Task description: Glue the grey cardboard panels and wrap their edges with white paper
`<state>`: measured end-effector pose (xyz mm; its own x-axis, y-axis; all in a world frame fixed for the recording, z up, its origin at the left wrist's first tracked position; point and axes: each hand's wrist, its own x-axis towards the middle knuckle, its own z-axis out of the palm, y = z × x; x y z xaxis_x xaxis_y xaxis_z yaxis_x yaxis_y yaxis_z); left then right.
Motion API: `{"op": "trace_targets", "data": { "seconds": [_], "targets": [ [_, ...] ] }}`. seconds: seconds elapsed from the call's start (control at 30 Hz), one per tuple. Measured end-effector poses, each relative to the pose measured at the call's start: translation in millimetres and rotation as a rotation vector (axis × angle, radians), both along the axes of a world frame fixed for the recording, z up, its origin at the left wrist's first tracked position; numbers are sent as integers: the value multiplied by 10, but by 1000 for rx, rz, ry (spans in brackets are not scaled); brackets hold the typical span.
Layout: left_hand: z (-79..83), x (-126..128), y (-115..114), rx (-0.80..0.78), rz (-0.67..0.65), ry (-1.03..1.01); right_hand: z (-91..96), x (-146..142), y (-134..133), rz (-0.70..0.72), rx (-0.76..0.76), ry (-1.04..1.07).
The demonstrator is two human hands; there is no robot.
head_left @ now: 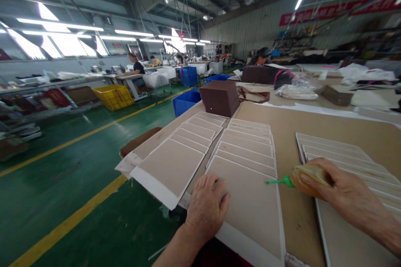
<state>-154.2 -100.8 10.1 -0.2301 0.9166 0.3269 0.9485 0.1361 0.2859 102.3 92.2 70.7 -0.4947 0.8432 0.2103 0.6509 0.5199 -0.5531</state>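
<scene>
My right hand [347, 192] is closed around a yellowish squeeze bottle [308, 179]. Its thin green nozzle [283, 181] points left, with the tip over the right side of the nearest beige panel [247, 200] in the middle row. On that panel's left edge rests my left hand [208, 204], thumb apart and fingers slightly bent, holding nothing. The middle row consists of several white-edged panels overlapping like shingles. A similar row of panels [172, 167] lies to its left, and another overlapping stack [341, 154] is partly behind my right forearm.
A dark brown block-like stack [221, 98] stands at the far end of the rows. Beyond the tan table [291, 212] are blue bins [186, 102] and a yellow crate [113, 96] on the green floor. People sit at workbenches farther back.
</scene>
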Motion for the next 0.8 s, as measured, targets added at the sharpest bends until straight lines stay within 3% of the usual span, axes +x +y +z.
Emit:
{"op": "trace_targets", "data": {
  "seconds": [0.17, 0.33, 0.53, 0.8],
  "targets": [
    [-12, -6, 14, 0, -4, 28, -67, 184, 21, -56, 10, 26],
    [-27, -1, 8, 8, -3, 56, -91, 171, -70, -41, 17, 34],
    [-18, 9, 0, 13, 4, 66, -38, -103, -162, 33, -12, 21],
    [-21, 6, 7, 18, 9, 50, 40, -646, -172, 181, 101, -17]
  ]
}}
